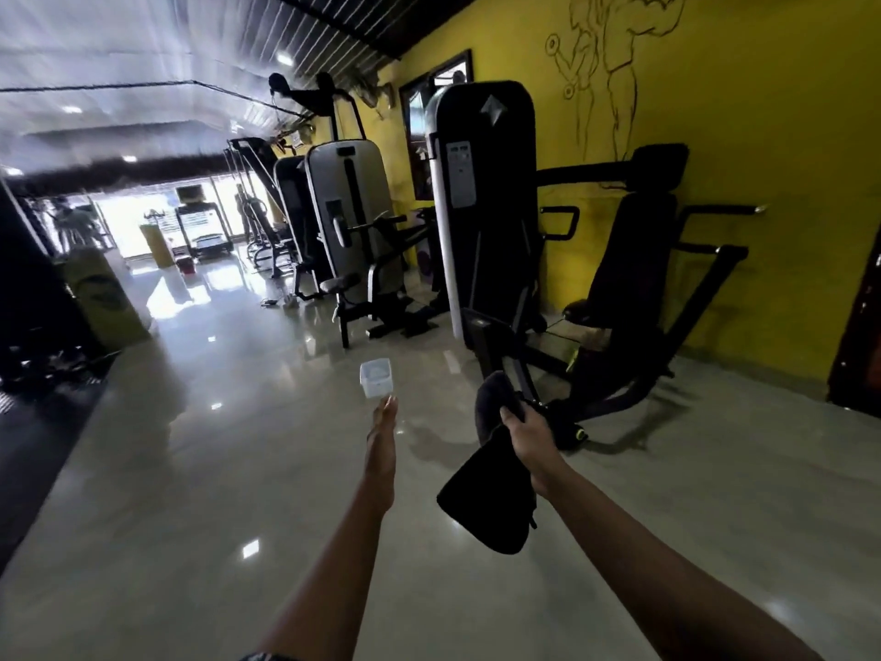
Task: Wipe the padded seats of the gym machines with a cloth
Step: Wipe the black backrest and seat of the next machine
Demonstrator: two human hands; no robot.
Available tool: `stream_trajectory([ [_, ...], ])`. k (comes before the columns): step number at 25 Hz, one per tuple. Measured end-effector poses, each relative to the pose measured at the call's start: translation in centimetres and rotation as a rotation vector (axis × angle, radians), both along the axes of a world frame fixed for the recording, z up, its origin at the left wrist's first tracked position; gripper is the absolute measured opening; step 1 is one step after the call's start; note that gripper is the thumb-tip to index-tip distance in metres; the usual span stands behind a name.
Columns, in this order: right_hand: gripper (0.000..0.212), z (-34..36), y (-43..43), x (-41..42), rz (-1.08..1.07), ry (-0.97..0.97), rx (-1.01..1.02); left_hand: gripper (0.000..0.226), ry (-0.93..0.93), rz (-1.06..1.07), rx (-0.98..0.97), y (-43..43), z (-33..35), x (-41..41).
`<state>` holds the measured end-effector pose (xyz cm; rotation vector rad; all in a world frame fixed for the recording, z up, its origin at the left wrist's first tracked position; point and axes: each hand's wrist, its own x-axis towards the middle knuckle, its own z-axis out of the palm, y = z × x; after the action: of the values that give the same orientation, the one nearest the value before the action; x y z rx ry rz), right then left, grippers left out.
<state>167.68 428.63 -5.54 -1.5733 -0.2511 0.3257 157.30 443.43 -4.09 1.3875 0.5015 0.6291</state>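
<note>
Grip of right hand (522, 434) clenched round dark cloth (486, 508), hanging near centre; left hand (381, 450) released, flat; nearest machine's padded seat (584, 311) sits far right, well apart; wiping apparently not yet begun.

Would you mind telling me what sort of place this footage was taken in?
A gym: weight-stack machines stand along a yellow wall bearing a bodybuilder drawing, with a treadmill further back.

Gym hall: yellow wall (763, 159), glossy grey floor (167, 493).
Bodybuilder line drawing (615, 64) on wall; ceiling lights (284, 58) reflect on floor; bright windows (128, 221) at far end; dark door (858, 326) at right edge.
</note>
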Motion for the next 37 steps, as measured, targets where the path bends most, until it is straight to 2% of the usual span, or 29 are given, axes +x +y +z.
stream_trajectory([
  [4,0.031,-0.3,10.6,13.7,-0.055,-0.04,0.021,0.045,0.008,-0.062,0.039,11.2,-0.2,14.4],
  [10,0.031,1.6,26.1,32.6,-0.125,-0.053,-0.054,0.047,0.061,-0.048,0.043,26.8,0.8,33.5],
  [15,0.034,1.8,37.7,46.0,-0.175,-0.04,-0.015,0.048,0.005,-0.091,0.023,38.8,0.5,47.8],
  [21,0.037,2.1,49.0,61.6,-0.366,-0.037,-0.047,0.047,0.043,-0.401,0.105,51.3,-0.1,65.3],
  [24,0.031,1.6,51.4,69.2,-0.473,-0.008,-0.051,0.042,0.066,-0.517,0.105,54.3,-0.2,74.7],
  [26,0.034,0.7,52.1,74.7,-0.545,0.003,-0.057,0.048,0.095,-0.607,0.124,55.6,-0.9,82.1],
  [29,0.022,-0.9,52.3,82.9,-0.621,0.0,0.026,0.051,0.093,-0.723,0.186,55.4,-1.7,94.2],
  [32,0.035,-1.9,51.6,90.8,-0.746,-0.022,-0.024,0.05,0.098,-0.876,0.157,53.0,-1.9,103.6],
  [37,0.035,-2.6,49.5,103.3,-0.964,0.048,-0.05,0.057,0.172,-1.066,0.154,49.9,-2.7,119.3],
])
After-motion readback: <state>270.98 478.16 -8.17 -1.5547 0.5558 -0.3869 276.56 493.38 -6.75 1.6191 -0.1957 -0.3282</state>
